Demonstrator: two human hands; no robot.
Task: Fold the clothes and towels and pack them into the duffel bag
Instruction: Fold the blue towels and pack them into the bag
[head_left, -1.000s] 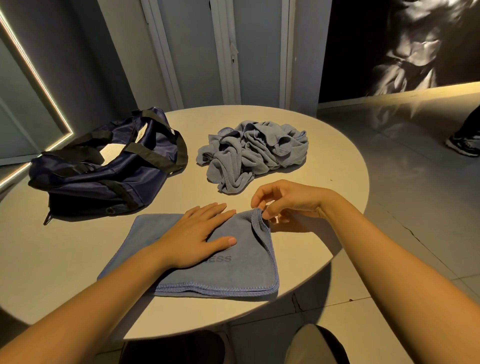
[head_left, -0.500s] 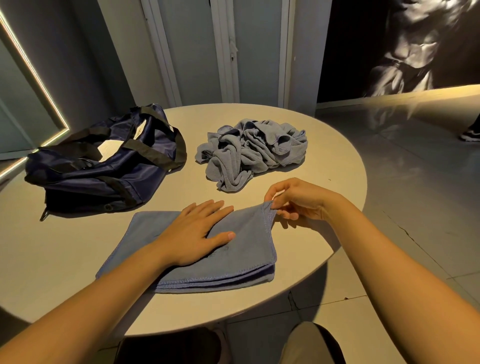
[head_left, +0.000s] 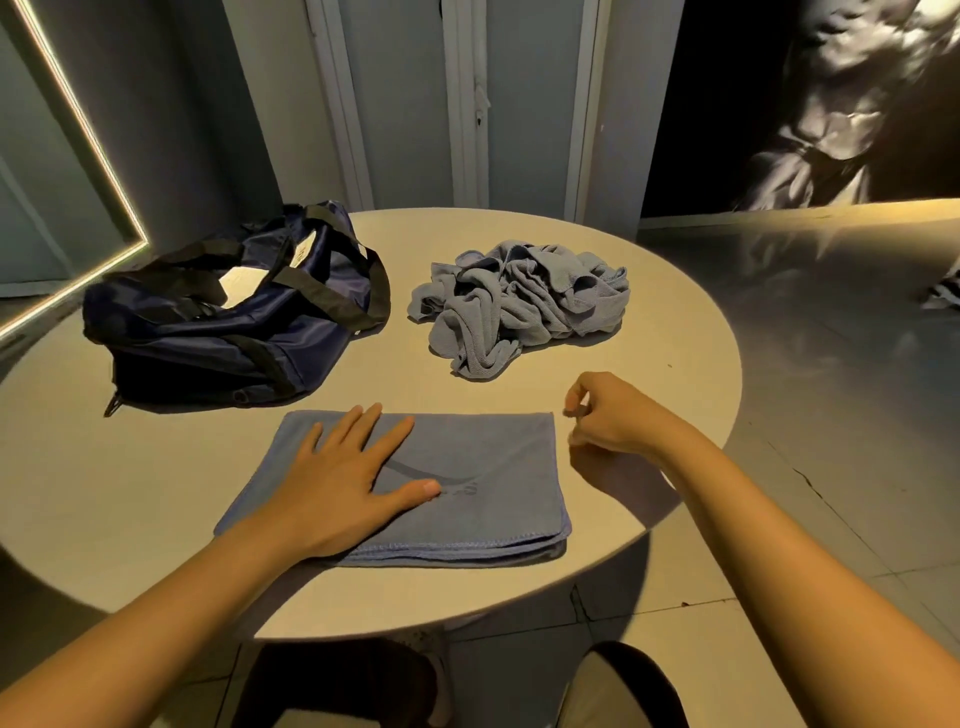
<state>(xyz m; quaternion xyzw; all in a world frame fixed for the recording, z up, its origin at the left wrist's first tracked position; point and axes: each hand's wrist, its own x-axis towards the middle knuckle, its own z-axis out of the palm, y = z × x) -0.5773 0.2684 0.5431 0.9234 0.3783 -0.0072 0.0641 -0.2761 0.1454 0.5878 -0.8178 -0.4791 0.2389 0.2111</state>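
Note:
A blue-grey towel (head_left: 483, 467) lies folded flat into a rectangle at the near edge of the round table (head_left: 670, 332). My left hand (head_left: 343, 483) rests flat on its left half, fingers straight and spread. My right hand (head_left: 608, 415) hovers just right of the towel's far right corner, fingers curled, holding nothing and not touching the cloth. A crumpled pile of blue-grey towels (head_left: 519, 306) sits at the far middle of the table. The navy duffel bag (head_left: 228, 317) with black straps lies at the far left, its top open.
The table's right and near edges drop to a tiled floor (head_left: 831, 467). White door frames (head_left: 467, 104) stand behind the table. A lit strip (head_left: 88, 130) runs along the left wall. My knees (head_left: 613, 686) show under the near edge.
My right hand pulled the towel's far right corner outward, laid it flat and let go. The towel now lies smooth and square. My left hand slid slightly left on the cloth.

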